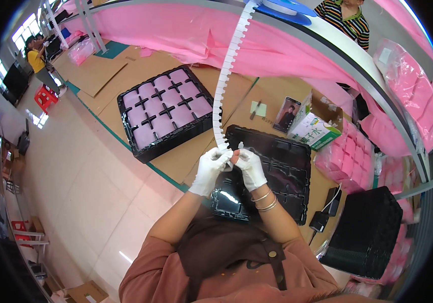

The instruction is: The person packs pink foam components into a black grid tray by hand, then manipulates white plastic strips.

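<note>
A long white strip with notched edges hangs down from a blue reel at the top. My left hand, in a white glove, is closed on the strip's lower end. Right beside it my right hand, also gloved, is closed in a pinch, with a bare fingertip showing. What lies between its fingers is hidden. Both hands are over a black plastic tray with compartments. Left of the strip stands another black tray, its compartments covered with pink sheets between black cross-shaped dividers.
A cardboard box, a phone and a small knife on a pale pad are behind the near tray. Pink wrapped blocks and stacked black trays stand at right. Two people are farther off.
</note>
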The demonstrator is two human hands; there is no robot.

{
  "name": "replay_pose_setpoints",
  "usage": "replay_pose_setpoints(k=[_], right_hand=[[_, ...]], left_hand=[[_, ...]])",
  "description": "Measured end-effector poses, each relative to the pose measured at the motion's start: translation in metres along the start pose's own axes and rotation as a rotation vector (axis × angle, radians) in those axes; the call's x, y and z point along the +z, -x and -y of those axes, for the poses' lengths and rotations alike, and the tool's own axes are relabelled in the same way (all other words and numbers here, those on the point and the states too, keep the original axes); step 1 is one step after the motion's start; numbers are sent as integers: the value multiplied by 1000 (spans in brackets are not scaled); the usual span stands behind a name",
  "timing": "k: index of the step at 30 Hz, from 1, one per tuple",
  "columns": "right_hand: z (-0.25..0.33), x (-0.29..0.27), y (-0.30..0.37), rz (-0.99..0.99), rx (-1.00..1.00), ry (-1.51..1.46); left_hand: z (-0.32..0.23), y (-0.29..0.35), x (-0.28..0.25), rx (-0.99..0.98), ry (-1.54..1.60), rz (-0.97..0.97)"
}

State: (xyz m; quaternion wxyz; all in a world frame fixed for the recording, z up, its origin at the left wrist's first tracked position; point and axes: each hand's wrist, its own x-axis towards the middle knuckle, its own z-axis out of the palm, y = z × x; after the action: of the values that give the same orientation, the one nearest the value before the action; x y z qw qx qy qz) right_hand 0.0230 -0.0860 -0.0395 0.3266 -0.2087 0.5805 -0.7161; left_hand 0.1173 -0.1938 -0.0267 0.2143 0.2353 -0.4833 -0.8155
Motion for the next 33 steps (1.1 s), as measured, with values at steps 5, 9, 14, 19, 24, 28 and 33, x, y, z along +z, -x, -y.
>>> replay_pose_setpoints(k=[5,9,14,19,24,28,33], right_hand=[[13,-16,14,16,26,57],[27,2,30,-178,-442,481],[40,-12,46,-14,-161,110],[-8,-26,65,232,-189,855],[-22,-6,72,93,-219,968],[24,-12,45,-186,-269,587],[101,-92,-28,-803,-622,891]], left_hand=[[-10,-9,11,-120,-76,56],[-7,-12,20,-95,-39,-8],[-14,-20,1,-15,30,-94],[-26,-13,-8,-6,-58,-132],[-31,-7,-13,-33,-93,-116],[-40,0,-6,-50,-90,-64],[-47,9,-21,-25,-189,-17]])
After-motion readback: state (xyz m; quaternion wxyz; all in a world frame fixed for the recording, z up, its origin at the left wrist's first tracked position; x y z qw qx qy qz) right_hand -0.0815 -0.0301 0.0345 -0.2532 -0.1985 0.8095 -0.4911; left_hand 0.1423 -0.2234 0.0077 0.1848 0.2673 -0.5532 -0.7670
